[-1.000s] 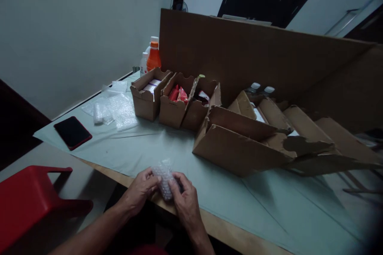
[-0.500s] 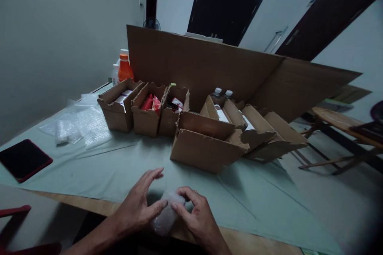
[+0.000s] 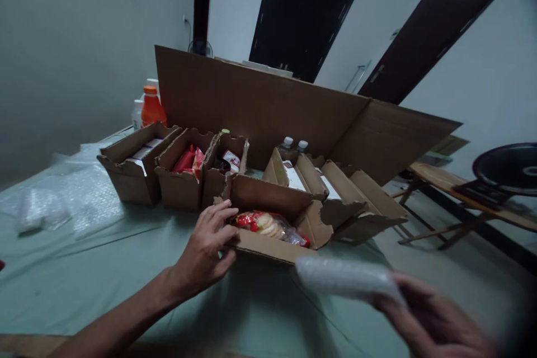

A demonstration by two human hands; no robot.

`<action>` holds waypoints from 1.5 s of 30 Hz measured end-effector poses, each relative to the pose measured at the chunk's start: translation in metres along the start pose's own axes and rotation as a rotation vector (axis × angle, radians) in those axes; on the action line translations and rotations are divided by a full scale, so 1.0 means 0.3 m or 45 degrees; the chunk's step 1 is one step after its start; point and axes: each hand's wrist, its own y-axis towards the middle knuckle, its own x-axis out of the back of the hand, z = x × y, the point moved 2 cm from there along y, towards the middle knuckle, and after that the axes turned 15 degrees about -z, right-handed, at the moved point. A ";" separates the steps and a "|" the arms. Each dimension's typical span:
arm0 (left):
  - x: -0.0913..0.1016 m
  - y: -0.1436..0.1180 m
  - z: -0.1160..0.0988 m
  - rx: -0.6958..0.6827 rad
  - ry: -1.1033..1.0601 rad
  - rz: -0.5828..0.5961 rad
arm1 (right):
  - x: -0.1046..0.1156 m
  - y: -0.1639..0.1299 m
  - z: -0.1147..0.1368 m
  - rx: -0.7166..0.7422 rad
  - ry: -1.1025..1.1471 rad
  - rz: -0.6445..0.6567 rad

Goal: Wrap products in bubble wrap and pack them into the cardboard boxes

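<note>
The bubble-wrapped roll (image 3: 346, 276) is clamped by one end between thumb and fingers of the right hand (image 3: 432, 313), and its free end points left, near the box (image 3: 264, 243). Because only one end is held, it could slip if this grip becomes loose. The left hand (image 3: 205, 251) has its fingers bent at the box's left corner; whether they pinch it, I cannot tell. Pulling too strongly there might tip out the snack packet (image 3: 271, 225), lying inside, just right of these fingers.
</note>
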 end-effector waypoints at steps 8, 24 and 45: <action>-0.014 -0.020 0.018 0.060 -0.055 -0.047 | -0.399 0.243 0.153 0.249 -0.100 0.485; 0.039 -0.091 0.056 0.429 -0.077 -0.221 | -0.305 0.236 0.047 0.291 -0.289 0.299; 0.274 -0.321 -0.051 1.065 -0.225 -0.112 | -0.314 -0.258 0.038 -0.160 0.118 0.207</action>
